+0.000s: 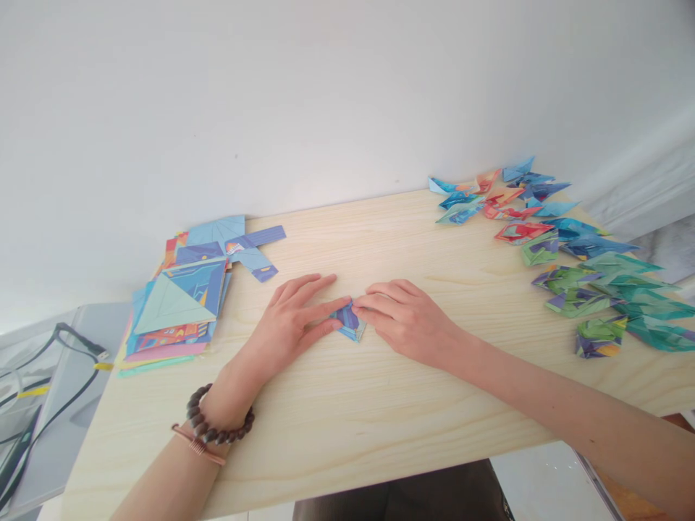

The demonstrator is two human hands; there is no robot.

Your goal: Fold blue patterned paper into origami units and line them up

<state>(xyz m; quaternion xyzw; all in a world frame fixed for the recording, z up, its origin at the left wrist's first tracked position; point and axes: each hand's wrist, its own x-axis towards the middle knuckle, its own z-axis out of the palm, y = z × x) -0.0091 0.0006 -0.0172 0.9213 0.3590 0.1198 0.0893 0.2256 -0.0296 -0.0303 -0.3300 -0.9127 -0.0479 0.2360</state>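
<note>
A small folded piece of blue and purple patterned paper (348, 322) lies in the middle of the light wooden table (347, 420). My left hand (290, 318) lies flat with its fingers stretched out, the fingertips pressing on the paper's left side. My right hand (402, 316) also lies flat, its fingertips pressing on the paper's right side. The fingertips of both hands nearly meet over the paper. A bead bracelet (217, 420) and a thin pink band circle my left wrist.
A stack of patterned paper sheets (182, 304) lies at the table's left, some with creases. Several finished folded paper shapes (586, 268), blue, red and green, spread along the right side. A white wall rises behind. Cables (48, 369) lie on a grey surface at left.
</note>
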